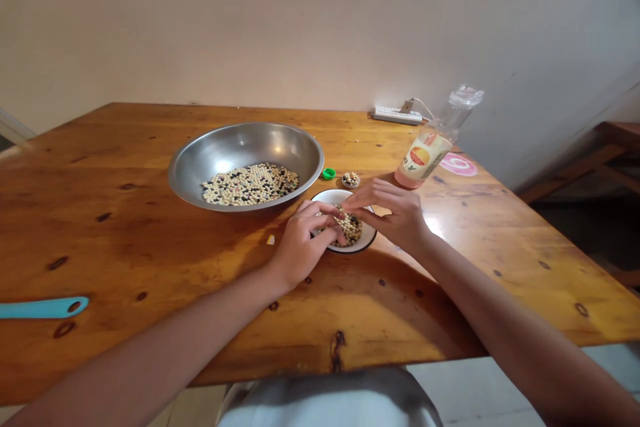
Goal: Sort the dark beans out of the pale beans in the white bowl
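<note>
A small white bowl [369,238] with a dark rim holds cream and black beads [354,231]. Over its left side is my left hand [311,235], its thumb and fingers curled together above the beads. My right hand [387,209] comes in from the right, thumb and fingertips pinched close to the left fingertips. Something thin seems to be between the two hands, too small to make out. Behind the bowl, a small round cap [351,179] holds more beads, beside a green bottle cap [329,173].
A wide steel basin [260,140] with many cream and black beads stands back left. A clear bottle [424,155] with pinkish liquid stands right, near a pink round sticker [459,164]. A power strip [397,115] lies by the wall. A blue handle [43,308] enters at left.
</note>
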`<state>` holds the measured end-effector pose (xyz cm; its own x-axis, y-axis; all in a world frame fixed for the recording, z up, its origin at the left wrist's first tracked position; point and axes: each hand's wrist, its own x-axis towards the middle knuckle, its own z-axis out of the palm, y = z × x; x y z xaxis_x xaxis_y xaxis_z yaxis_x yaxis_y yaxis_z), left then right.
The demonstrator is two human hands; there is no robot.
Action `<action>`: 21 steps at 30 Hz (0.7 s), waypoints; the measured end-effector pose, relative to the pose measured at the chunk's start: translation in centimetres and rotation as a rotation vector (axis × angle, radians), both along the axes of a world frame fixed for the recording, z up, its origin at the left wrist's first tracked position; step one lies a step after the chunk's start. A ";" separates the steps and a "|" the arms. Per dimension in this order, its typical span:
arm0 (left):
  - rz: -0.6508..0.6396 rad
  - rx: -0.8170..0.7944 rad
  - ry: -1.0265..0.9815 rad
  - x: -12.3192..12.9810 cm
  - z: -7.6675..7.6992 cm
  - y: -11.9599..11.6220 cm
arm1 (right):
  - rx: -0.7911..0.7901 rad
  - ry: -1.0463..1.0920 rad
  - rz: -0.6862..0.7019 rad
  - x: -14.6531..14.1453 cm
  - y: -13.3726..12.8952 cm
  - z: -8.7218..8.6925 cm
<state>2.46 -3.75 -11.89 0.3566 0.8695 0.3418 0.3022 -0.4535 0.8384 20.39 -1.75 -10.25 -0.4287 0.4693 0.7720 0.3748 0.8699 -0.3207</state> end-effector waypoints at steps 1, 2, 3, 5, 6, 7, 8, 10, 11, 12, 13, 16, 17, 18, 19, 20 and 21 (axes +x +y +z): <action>0.001 0.000 -0.002 0.0 0.0 0.0 | 0.010 -0.007 -0.002 0.0 0.0 0.0; 0.001 0.001 -0.005 0.0 0.0 0.0 | 0.023 -0.012 -0.002 0.0 0.0 0.0; 0.001 0.002 -0.008 0.0 0.0 0.0 | 0.033 -0.015 -0.001 0.0 0.0 0.0; 0.001 0.008 -0.011 0.0 -0.1 0.0 | 0.043 -0.014 -0.002 0.0 0.0 0.0; 0.001 0.010 -0.011 0.0 -0.1 0.0 | 0.044 -0.013 -0.006 0.0 0.0 0.0; 0.004 0.012 -0.011 0.0 -0.2 0.0 | 0.044 -0.012 -0.011 0.0 0.0 0.0; 0.007 0.012 -0.010 0.1 -0.2 0.0 | 0.042 -0.013 -0.017 0.0 0.1 0.0; 0.010 0.010 -0.007 0.1 -0.2 0.0 | 0.039 -0.018 -0.024 0.0 0.1 -0.1; 0.011 0.010 -0.005 0.1 -0.2 0.0 | 0.039 -0.020 -0.023 0.0 0.1 -0.1; 0.009 0.011 -0.002 0.1 -0.2 0.0 | 0.040 -0.022 -0.018 0.0 0.1 -0.1; 0.006 0.012 0.002 0.1 -0.2 0.0 | 0.041 -0.026 -0.010 0.0 0.1 -0.1; 0.002 0.021 0.005 0.1 -0.1 0.1 | 0.048 -0.030 0.017 0.0 0.1 -0.1; 0.002 0.022 0.004 0.1 -0.1 0.1 | 0.049 -0.030 0.023 0.0 0.0 -0.1; 0.003 0.021 0.003 0.1 -0.1 0.1 | 0.049 -0.028 0.027 -0.1 0.0 -0.1; 0.005 0.019 0.000 0.1 -0.1 0.1 | 0.049 -0.020 0.030 -0.1 0.0 -0.1; 0.006 0.014 -0.002 0.1 -0.1 0.1 | 0.048 -0.011 0.035 -0.1 0.0 -0.1; 0.005 0.009 -0.002 0.1 -0.1 0.1 | 0.045 -0.001 0.041 -0.1 0.0 -0.1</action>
